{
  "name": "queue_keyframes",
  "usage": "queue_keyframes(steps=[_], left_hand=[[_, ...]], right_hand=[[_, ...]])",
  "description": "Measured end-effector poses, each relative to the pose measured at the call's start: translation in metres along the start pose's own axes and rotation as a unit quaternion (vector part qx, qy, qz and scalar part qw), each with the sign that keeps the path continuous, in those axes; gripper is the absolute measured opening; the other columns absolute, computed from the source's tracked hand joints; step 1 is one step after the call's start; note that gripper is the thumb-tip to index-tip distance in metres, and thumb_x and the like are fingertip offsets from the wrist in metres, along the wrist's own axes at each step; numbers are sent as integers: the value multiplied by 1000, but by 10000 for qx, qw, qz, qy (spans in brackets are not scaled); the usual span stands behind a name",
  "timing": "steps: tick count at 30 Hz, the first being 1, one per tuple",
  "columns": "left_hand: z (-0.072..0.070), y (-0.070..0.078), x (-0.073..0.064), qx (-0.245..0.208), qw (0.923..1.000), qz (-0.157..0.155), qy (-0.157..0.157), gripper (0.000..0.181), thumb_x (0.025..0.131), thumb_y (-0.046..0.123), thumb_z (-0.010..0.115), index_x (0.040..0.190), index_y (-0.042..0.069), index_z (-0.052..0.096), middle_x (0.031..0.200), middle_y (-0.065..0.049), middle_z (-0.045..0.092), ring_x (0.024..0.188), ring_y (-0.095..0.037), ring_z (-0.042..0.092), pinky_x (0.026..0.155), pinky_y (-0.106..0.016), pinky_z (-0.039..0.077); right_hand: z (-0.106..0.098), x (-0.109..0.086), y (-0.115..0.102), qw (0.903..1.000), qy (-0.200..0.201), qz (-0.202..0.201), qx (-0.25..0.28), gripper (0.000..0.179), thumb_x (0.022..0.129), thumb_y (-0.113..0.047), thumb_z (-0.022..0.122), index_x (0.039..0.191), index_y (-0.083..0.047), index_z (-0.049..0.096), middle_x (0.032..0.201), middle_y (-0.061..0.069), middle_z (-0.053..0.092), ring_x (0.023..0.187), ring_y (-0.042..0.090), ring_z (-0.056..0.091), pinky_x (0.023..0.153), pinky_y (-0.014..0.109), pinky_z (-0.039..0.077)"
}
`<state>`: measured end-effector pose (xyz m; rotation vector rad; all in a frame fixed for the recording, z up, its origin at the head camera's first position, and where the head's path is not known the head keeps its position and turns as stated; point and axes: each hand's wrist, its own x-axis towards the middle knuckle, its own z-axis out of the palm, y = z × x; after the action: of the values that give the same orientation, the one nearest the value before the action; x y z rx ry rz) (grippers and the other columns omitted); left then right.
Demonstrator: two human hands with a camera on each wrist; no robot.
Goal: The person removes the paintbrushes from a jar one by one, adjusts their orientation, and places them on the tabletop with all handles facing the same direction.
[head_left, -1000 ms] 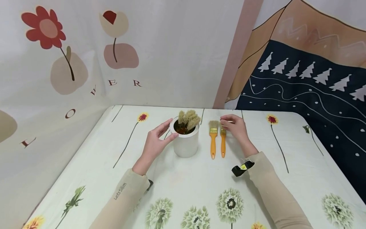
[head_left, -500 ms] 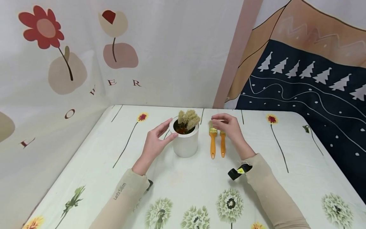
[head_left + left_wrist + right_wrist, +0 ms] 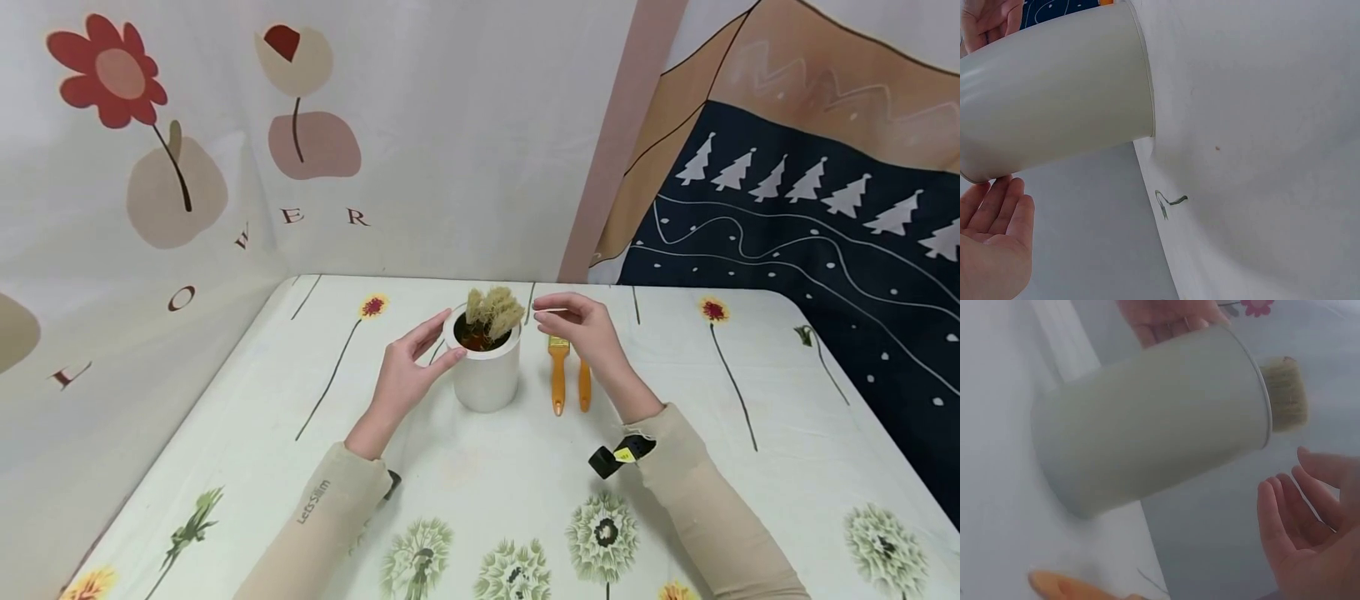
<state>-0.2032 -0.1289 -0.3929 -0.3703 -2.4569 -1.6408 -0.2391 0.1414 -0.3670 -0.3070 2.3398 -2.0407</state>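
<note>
A white cylindrical canister [image 3: 486, 385] stands upright on the table, with the pale bristles of several paintbrushes [image 3: 497, 312] poking out of its top. My left hand [image 3: 408, 371] holds its left side at the rim, thumb at the front and fingers farther back. Just right of the canister, my right hand [image 3: 588, 333] hovers with bent, parted fingers and nothing between them. Beneath it lie two paintbrushes with orange handles, a wider one [image 3: 558, 383] and a narrower one [image 3: 585, 387]; the hand hides their bristles in the head view.
The table is covered by a white cloth [image 3: 480, 517] printed with flowers and dandelions. Behind it hang a pale curtain [image 3: 465, 167] with flower motifs and a dark fabric [image 3: 787, 225] with white trees. A small black camera [image 3: 611, 458] sits at the right wrist.
My right hand has moved left, from over the narrower brush past the wider one, towards the canister. The left hand, canister and both lying brushes have stayed in place.
</note>
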Motion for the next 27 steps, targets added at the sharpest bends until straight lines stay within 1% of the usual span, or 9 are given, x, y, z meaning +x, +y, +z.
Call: queue_keyframes(steps=[2,6,10,14,21,27], left_hand=[[0,0,0,-12,10000,20,12,60,90,23,75,145,14,53,149,-9,53,137,-30,52,115,-40,45],[0,-1,1,-19,10000,39,17,60,90,23,76,145,14,53,149,-9,53,137,-31,52,115,-39,45],[0,0,1,-7,10000,32,11,60,90,23,76,145,14,53,149,-9,53,137,-30,52,114,-37,45],[1,-2,1,-16,10000,37,22,60,90,23,75,145,14,53,149,-8,53,137,-31,52,114,-34,46],[1,-3,1,-21,10000,75,29,59,90,22,75,145,13,54,149,-9,54,136,-31,53,114,-32,46],[0,-2,1,0,10000,92,22,59,90,22,75,145,13,54,149,-9,53,136,-27,53,114,-33,46]], right_hand=[[2,0,-2,9999,-53,-92,51,32,96,-11,66,125,1,64,125,14,65,97,1,67,88,19,60],[5,-2,-6,9995,-127,-272,57,31,95,-10,68,124,0,65,121,10,67,98,1,67,90,17,59],[7,-4,-9,9990,-133,-425,-65,31,94,-10,69,123,1,66,121,15,68,97,4,67,89,15,58],[10,-4,-11,9986,-133,-494,-95,31,93,-8,70,122,2,66,120,18,67,95,4,67,88,15,58],[14,-5,-12,9979,-166,-607,-146,31,92,-6,70,122,3,66,114,10,69,95,0,66,89,15,57],[17,-6,-11,9969,-160,-774,-50,29,91,-2,70,119,5,65,113,11,67,95,1,65,90,16,58]])
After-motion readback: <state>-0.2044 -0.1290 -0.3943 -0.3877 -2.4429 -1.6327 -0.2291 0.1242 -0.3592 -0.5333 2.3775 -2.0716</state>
